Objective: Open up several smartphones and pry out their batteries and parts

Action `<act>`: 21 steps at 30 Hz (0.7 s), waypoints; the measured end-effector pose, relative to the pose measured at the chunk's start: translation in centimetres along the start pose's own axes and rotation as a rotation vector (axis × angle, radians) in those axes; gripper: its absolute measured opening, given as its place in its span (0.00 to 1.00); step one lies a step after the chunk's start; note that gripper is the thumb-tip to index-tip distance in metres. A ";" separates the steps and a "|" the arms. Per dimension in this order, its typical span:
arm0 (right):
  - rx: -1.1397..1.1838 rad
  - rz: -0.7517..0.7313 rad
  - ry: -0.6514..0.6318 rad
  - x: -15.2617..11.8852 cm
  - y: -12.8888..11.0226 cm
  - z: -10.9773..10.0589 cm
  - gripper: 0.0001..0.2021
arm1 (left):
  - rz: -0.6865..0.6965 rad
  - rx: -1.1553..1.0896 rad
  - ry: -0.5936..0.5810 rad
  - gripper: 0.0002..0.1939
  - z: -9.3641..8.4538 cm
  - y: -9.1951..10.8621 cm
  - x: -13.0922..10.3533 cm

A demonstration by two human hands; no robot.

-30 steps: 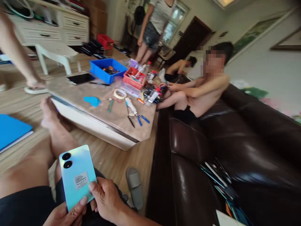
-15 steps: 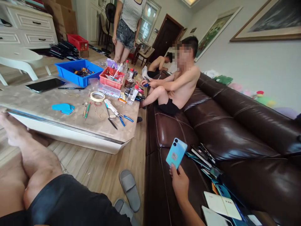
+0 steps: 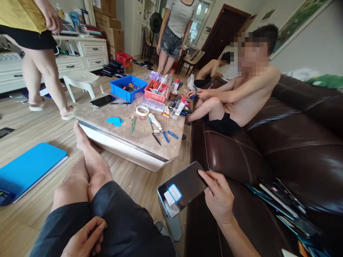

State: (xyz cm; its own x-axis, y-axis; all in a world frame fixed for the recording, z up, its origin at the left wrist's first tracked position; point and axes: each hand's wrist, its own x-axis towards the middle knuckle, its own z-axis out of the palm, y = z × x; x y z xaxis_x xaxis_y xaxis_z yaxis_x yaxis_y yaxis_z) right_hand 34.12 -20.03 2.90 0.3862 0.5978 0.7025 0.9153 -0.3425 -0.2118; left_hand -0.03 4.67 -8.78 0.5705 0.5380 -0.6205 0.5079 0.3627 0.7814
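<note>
Though the phone (image 3: 189, 180) bears stickers (image 3: 175, 193), they're unreadable.

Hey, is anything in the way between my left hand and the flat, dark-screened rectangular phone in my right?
Nothing visible blocks the space between your left hand and the flat, dark-screened rectangular phone in your right hand. Your thigh in dark fabric shorts lies across that stretch, but seemingly below a direct path.

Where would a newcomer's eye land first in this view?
Probably on the dark-screened phone, with stickers near one end, held in the right grip at lower centre. Next, the bright blue bin and red bin side by side toward the table's far end. Then the pile of phones on the brown couch at right.
</note>
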 end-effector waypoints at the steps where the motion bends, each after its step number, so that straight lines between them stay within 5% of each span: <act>1: 0.001 -0.015 0.002 0.4 -0.2 0.1 0.40 | 0.004 -0.003 0.006 0.24 0.0 -0.1 -0.1; 15: 0.004 -0.013 0.015 1.1 -0.7 0.6 0.38 | 0.072 -0.002 -0.014 0.20 -0.5 0.2 -1.2; 21: 0.108 0.143 -0.054 0.5 0.5 0.6 0.24 | 0.057 -0.040 -0.006 0.22 -0.5 0.2 -1.0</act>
State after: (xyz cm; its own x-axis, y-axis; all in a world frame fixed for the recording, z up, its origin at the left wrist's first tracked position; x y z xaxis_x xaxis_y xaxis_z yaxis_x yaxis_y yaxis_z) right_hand 34.80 -19.47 2.75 0.5159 0.5877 0.6232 0.8566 -0.3484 -0.3806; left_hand -0.85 4.55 -7.95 0.6017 0.5540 -0.5754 0.4482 0.3621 0.8173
